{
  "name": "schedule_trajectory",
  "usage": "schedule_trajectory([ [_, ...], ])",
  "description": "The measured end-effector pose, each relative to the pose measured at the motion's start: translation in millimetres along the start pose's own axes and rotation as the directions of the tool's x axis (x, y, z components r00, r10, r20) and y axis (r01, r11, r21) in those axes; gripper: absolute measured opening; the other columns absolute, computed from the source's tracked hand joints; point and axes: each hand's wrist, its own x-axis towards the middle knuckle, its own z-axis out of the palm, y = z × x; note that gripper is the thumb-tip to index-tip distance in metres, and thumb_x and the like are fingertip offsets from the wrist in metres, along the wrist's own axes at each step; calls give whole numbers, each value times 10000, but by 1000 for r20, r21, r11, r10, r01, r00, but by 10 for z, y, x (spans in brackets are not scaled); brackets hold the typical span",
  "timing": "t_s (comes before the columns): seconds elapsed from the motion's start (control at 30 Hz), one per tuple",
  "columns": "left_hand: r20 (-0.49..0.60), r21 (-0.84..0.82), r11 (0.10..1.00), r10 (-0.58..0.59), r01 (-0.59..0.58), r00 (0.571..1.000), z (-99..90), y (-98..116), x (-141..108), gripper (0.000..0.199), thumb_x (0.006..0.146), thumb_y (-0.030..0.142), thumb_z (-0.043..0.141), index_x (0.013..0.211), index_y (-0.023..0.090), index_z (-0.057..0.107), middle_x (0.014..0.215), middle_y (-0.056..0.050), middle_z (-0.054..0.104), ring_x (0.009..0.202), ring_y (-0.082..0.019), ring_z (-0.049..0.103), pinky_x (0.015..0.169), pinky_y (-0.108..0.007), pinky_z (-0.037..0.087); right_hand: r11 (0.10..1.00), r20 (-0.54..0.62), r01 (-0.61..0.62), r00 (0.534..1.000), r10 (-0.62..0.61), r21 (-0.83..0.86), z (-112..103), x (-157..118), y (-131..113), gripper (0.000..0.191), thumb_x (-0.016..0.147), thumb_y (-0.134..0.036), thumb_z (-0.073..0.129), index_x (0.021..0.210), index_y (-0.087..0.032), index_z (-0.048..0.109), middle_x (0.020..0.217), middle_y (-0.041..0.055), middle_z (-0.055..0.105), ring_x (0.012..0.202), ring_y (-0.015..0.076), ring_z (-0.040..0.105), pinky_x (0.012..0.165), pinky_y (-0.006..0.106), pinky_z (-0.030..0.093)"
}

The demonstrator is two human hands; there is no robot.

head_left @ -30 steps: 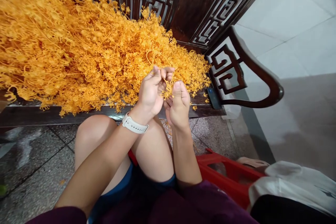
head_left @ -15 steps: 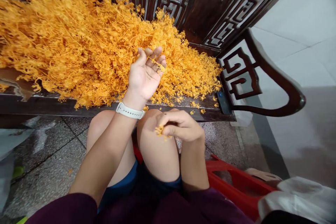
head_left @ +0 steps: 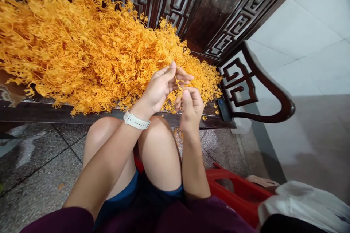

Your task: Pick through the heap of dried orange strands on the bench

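A thin orange plastic sprig (head_left: 178, 83) stretches between my two hands, in front of a large heap of similar orange plastic sprigs (head_left: 90, 51). My left hand (head_left: 161, 87), with a pale watch strap (head_left: 136, 121) at its wrist, pinches the sprig's upper end between thumb and fingers. Just below and to the right, my right hand (head_left: 191, 107) has its thumb and forefinger closed on the lower end. Its other fingers curl inward, and whether they hold anything more is hidden. Both hands are above the front edge of the dark wooden bench (head_left: 68, 117).
The bench has a carved back (head_left: 213, 14) and a curved armrest (head_left: 269, 91) at the right. A dark flat object (head_left: 224, 109) lies by the armrest. On the lower right are a red plastic stool (head_left: 232, 193) and a white plastic bag (head_left: 306, 204). Small orange bits lie on the tiled floor.
My right hand has risen from beside my knee to meet my left hand and grips the sprig's end. The small orange piece it held is no longer seen there. My left hand has turned and closed more.
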Motion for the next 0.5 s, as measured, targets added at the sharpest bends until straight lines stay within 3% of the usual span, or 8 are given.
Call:
schedule_trajectory([
  [0.17, -69, -36, 997, -67, 65, 995, 94, -113, -46, 310, 1044, 424, 569, 851, 183, 599, 726, -5, 701, 802, -129, 754, 782, -229, 584, 946, 140, 197, 976, -165, -256, 23, -26, 55, 252, 1032, -393, 618, 877, -197, 657, 667, -41, 544, 580, 91, 450, 570, 256, 372],
  [0.3, -133, -101, 992, -83, 69, 988, 63, -92, -19, 336, 1077, 355, 504, 780, 203, 540, 599, 42, 557, 587, -90, 634, 658, -208, 540, 990, 283, 88, 958, -53, -113, 24, -101, 39, 341, 1079, -391, 536, 819, -187, 621, 577, -73, 462, 507, 73, 395, 529, 228, 341],
  [0.33, -160, -94, 995, -60, 45, 985, 20, -46, 13, 350, 1071, 369, 523, 760, 209, 535, 577, 49, 521, 552, -84, 595, 639, -206, 527, 999, 386, 31, 922, -11, -44, 26, -137, 17, 359, 1084, -393, 522, 810, -184, 622, 570, -73, 462, 492, 68, 390, 513, 220, 334],
  [0.37, -194, -79, 997, -18, 3, 981, -38, 17, 53, 366, 1061, 386, 548, 738, 215, 533, 555, 55, 485, 525, -81, 557, 623, -203, 513, 999, 556, -34, 831, 21, 13, 25, -178, -8, 365, 1087, -389, 514, 814, -179, 635, 586, -61, 505, 493, 66, 421, 515, 213, 353],
  [0.4, -232, -61, 997, 39, -55, 972, -104, 93, 95, 380, 1051, 396, 572, 716, 222, 527, 532, 61, 444, 506, -80, 522, 609, -201, 498, 995, 759, -93, 650, 26, 46, 20, -219, -33, 351, 1086, -378, 513, 844, -173, 663, 631, -33, 581, 518, 68, 484, 542, 209, 397],
  [0.43, -261, -44, 993, 99, -114, 960, -173, 175, 134, 395, 1048, 393, 580, 694, 227, 522, 505, 63, 397, 489, -83, 490, 591, -200, 479, 990, 918, -135, 396, 10, 48, 8, -256, -53, 318, 1082, -356, 520, 902, -163, 697, 709, 7, 664, 572, 79, 560, 598, 213, 453],
  [0.47, -273, -35, 987, 139, -154, 952, -235, 254, 161, 408, 1050, 390, 576, 678, 230, 523, 484, 64, 356, 472, -86, 458, 575, -202, 461, 987, 991, -158, 134, -18, 40, -14, -282, -66, 275, 1073, -327, 537, 974, -150, 722, 805, 54, 729, 641, 95, 626, 672, 227, 500],
  [0.5, -271, -28, 986, 153, -167, 950, -281, 324, 172, 422, 1053, 400, 567, 669, 230, 527, 468, 65, 317, 449, -87, 419, 552, -207, 440, 984, 996, -173, -77, -52, 38, -50, -294, -69, 229, 1056, -291, 567, 1045, -138, 736, 898, 98, 767, 712, 115, 675, 743, 246, 529],
])
